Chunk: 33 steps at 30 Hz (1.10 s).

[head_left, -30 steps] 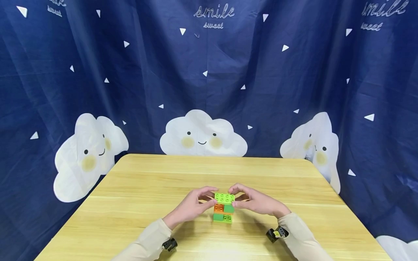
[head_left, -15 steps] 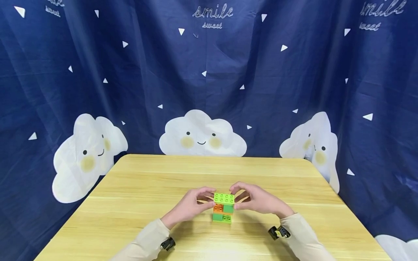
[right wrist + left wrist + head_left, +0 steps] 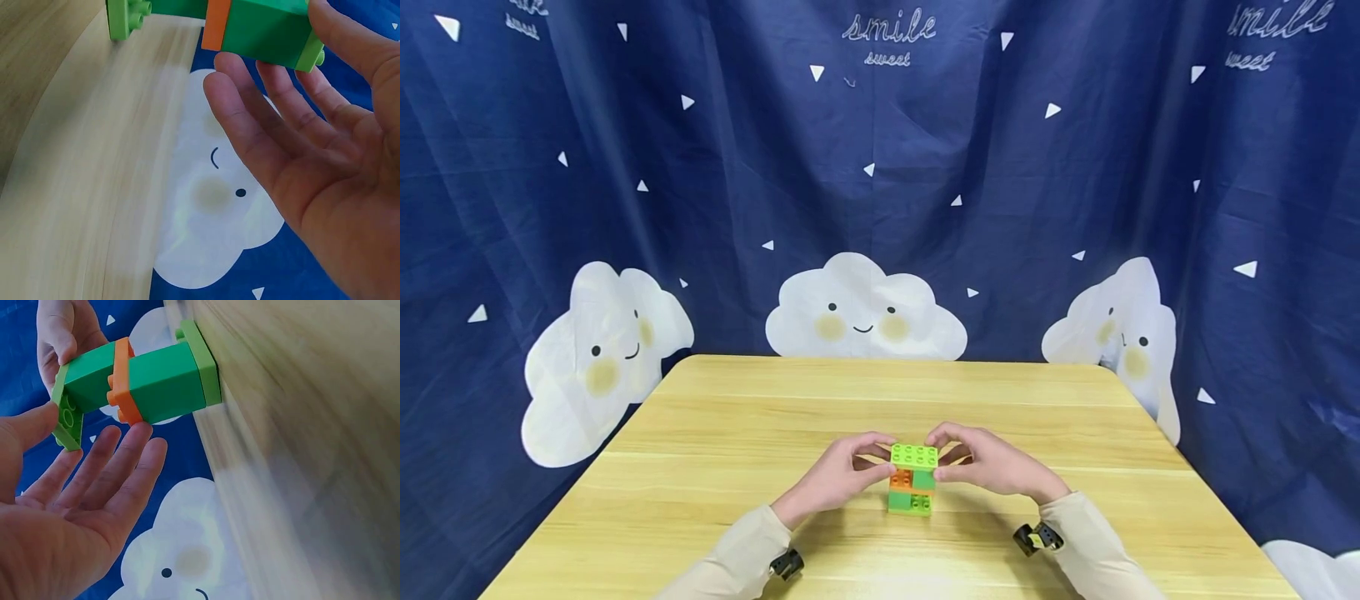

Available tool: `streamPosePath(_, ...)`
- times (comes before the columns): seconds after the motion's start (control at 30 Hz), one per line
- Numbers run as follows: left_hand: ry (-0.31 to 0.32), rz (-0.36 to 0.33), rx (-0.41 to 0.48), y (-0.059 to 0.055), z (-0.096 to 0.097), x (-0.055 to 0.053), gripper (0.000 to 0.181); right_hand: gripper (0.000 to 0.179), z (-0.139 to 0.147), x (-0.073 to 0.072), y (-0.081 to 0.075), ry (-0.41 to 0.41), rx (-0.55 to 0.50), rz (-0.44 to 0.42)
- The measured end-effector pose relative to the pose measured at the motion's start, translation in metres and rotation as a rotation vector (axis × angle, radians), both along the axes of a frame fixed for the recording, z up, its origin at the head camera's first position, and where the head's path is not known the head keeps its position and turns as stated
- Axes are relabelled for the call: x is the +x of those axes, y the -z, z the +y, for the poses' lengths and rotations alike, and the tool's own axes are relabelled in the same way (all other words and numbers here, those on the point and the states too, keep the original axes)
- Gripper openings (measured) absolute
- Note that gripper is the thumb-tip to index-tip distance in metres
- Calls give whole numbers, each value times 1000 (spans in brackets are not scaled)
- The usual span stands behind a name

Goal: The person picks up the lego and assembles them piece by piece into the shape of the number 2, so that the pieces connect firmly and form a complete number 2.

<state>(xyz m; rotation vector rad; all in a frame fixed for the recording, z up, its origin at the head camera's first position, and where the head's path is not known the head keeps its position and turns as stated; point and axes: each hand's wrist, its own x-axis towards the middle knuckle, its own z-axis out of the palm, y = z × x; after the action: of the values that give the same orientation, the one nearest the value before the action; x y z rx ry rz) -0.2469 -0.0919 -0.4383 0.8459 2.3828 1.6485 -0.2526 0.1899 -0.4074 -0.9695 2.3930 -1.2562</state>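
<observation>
A small tower of toy building blocks stands upright on the wooden table. Its top is a lime-green studded plate, over a green block set at the right. Below come an orange plate, another green block at the left, and a lime-green bottom plate. My left hand pinches the top plate's left end between thumb and index finger. At its right end, my right hand pinches the same plate. The remaining fingers of both hands are spread beside the tower.
The wooden table has rounded far corners. Behind it and at both sides hangs a dark blue curtain with white clouds and triangles. Wrist cameras are strapped over beige sleeves.
My right hand shifted slightly outward from the top plate half a second ago and is now back against its end. The left hand and the tower stay nearly in place.
</observation>
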Motion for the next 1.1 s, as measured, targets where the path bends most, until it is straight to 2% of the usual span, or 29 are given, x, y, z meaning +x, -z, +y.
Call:
streamPosePath(0.23, -19, 11, -23, 0, 0, 1, 37, 33, -1, -2, 2, 14, -31, -2)
streamPosePath(0.53, -25, 13, -13, 2, 1, 1, 46, 32, -1, -3, 5, 22, -83, -53)
streamPosePath(0.8, -29, 15, -14, 4, 1, 0, 46, 33, -2, -5, 10, 71, -97, -58)
streamPosePath(0.9, -33, -1, -6, 5, 1, 0, 49, 33, -3, -6, 12, 94, -96, -50)
streamPosePath(1.1, -36, -87, 32, 4, -1, 2, 58, 32, -5, -6, 15, 133, -89, -9)
